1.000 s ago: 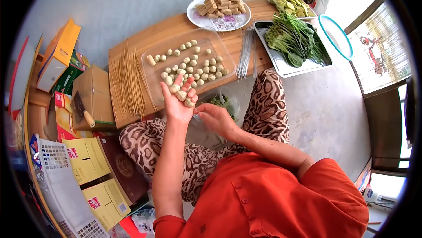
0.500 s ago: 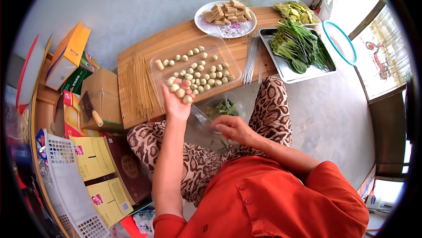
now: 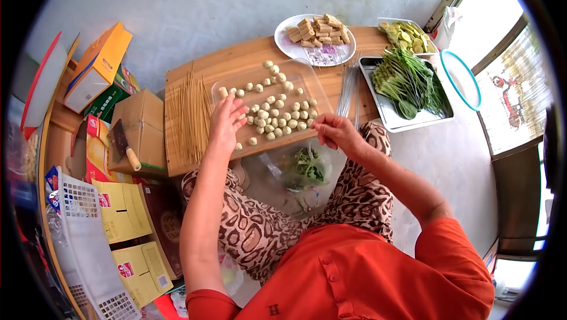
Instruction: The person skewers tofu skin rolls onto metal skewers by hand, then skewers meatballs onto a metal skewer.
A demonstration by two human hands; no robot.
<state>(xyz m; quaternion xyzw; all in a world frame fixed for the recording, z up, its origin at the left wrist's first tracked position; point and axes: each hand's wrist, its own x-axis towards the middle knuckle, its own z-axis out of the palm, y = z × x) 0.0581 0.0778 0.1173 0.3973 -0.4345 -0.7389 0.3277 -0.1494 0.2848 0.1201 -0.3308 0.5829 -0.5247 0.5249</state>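
Note:
My left hand is open over the left side of a clear plastic tray, fingers spread and palm toward the tray. Pale greenish balls, like meatballs, lie scattered in the tray; several near its far side look slightly blurred, perhaps in motion. By the tray's near right corner is my right hand, its fingers curled together; whatever they may hold is hidden. A short tan roll rests just beyond my left fingertips.
Thin wooden skewers lie left of the tray, metal skewers right. Behind stands a plate of tan rolls. A metal tray holds greens, another holds sliced vegetables. A cleaver leans against a cardboard box.
My left hand has turned over and opened, and the balls it held have left it toward the tray. My right hand has moved forward and right to the tray's near corner.

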